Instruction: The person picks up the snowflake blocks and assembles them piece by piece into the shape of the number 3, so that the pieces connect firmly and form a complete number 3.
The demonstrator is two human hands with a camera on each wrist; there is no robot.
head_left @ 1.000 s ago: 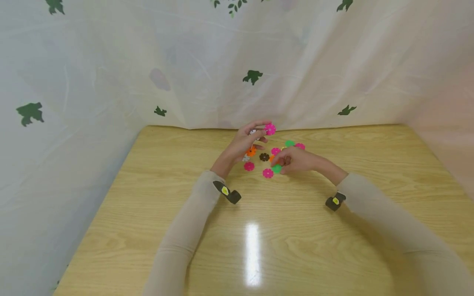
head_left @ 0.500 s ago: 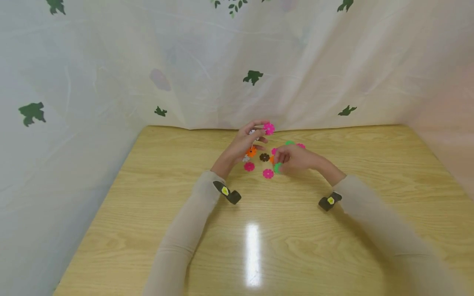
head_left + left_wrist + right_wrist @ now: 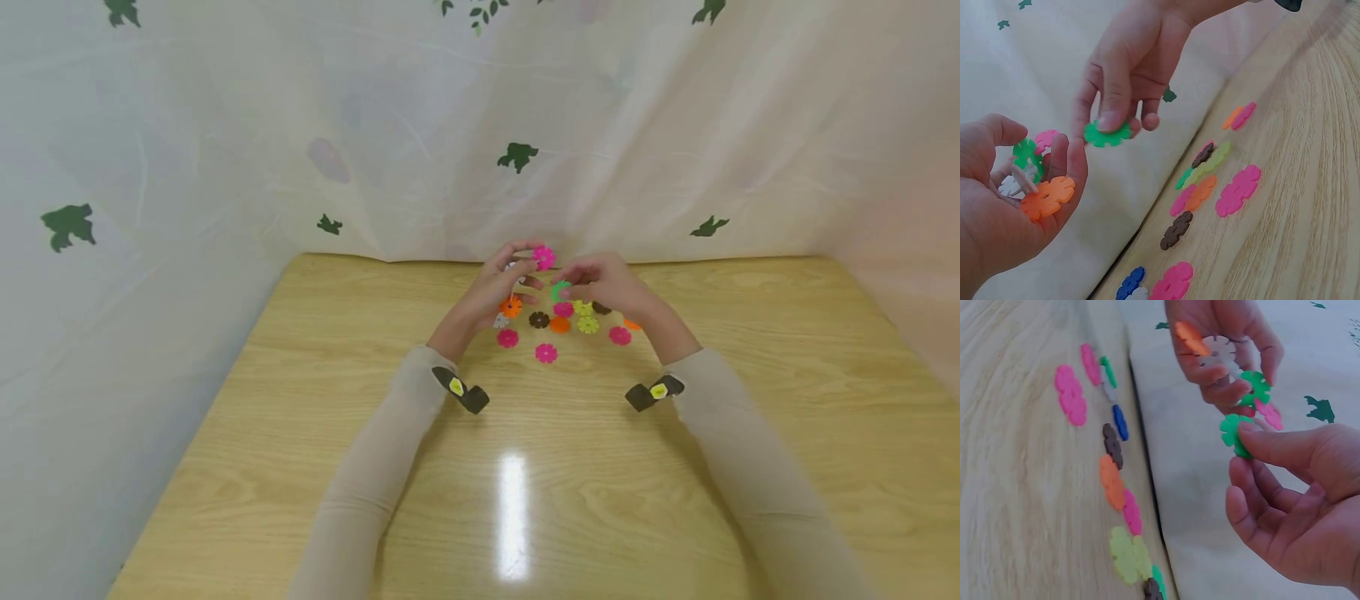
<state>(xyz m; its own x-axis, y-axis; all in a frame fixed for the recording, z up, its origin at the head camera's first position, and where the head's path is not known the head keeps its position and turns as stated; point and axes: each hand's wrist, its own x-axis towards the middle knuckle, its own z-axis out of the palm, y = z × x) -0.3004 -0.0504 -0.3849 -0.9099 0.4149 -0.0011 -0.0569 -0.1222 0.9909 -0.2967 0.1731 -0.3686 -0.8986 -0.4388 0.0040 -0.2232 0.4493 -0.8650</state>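
Observation:
My left hand [image 3: 487,292] grips a joined cluster of plastic snowflake discs, its fingers curled around it. The cluster shows an orange disc [image 3: 1049,197], a white disc [image 3: 1219,355], a green disc [image 3: 1255,388] and a pink disc [image 3: 543,257] at its far end. Between thumb and fingers, my right hand [image 3: 615,287] pinches another green snowflake disc [image 3: 1107,134], held up close to the pink end of the cluster. Part of the white disc is hidden behind the left fingers.
Several loose discs lie on the wooden table [image 3: 420,500] below the hands, among them a brown disc [image 3: 538,320], a yellow disc [image 3: 588,324], a pink disc [image 3: 546,353] and a blue disc [image 3: 1120,422]. A pale curtain [image 3: 420,167] hangs along the table's far edge.
My right hand has picked the green disc up from among the loose discs and carried it up and away toward the cluster. My left hand stays almost still with the cluster.

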